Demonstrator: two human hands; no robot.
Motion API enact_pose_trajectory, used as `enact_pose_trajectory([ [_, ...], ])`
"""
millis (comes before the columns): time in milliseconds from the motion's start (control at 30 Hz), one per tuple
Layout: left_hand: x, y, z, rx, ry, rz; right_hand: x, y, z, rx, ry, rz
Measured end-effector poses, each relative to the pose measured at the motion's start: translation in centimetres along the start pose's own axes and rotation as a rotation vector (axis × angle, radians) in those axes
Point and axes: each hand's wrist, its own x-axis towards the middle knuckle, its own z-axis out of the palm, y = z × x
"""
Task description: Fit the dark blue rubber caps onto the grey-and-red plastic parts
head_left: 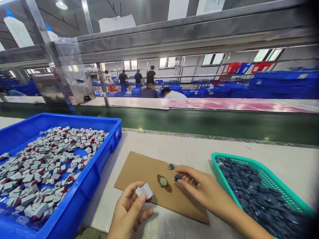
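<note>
My left hand [132, 209] is closed on a small light-grey plastic part [145, 191] with a bit of red at its lower edge. Thumb and fingers of my right hand [199, 186] pinch a small dark-blue piece [177, 177] above a brown cardboard sheet [139, 166]. Another dark-blue piece [171, 166] lies on the far side of that cardboard. Between my hands sits a small round container [163, 181] with a pale greenish-grey top and a dark, beaded rim. Brown stains surround it on the cardboard.
At left stands a blue bin [109, 146] of grey-and-red parts. A green basket [271, 179] of dark-blue pieces is at right. Beyond the white table runs a green conveyor belt [186, 121], with a metal shelf [174, 36] overhead. Several people sit or stand in the background.
</note>
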Motion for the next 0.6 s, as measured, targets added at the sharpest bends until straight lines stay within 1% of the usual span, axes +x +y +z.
enact_pose_trajectory([
  [67, 0.5, -0.7, -0.5, -0.028, -0.003, -0.053, 0.1, 0.2, 1.1, -0.027, -0.007, 0.020],
  [167, 0.9, -0.7, -1.6, -0.054, -0.004, -0.091, 0.6, 0.2, 2.4, -0.069, -0.028, 0.002],
  [300, 1.1, -0.7, -2.7, -0.089, -0.016, -0.176, 1.6, -0.2, 3.6, -0.087, -0.070, -0.032],
  [367, 1.4, -1.0, -3.1, -0.066, -0.029, -0.168, 2.2, -0.2, 3.9, -0.093, -0.095, -0.030],
  [433, 1.7, -1.2, -3.5, -0.001, -0.015, -0.049, 2.6, 0.1, 4.1, -0.105, -0.119, -0.025],
  [533, 2.2, -1.6, -4.2, 0.147, 0.051, 0.206, 3.1, 0.5, 4.2, -0.131, -0.143, -0.023],
  [600, 2.3, -2.0, -4.7, 0.256, 0.085, 0.312, 3.2, 0.5, 4.2, -0.146, -0.152, -0.033],
])
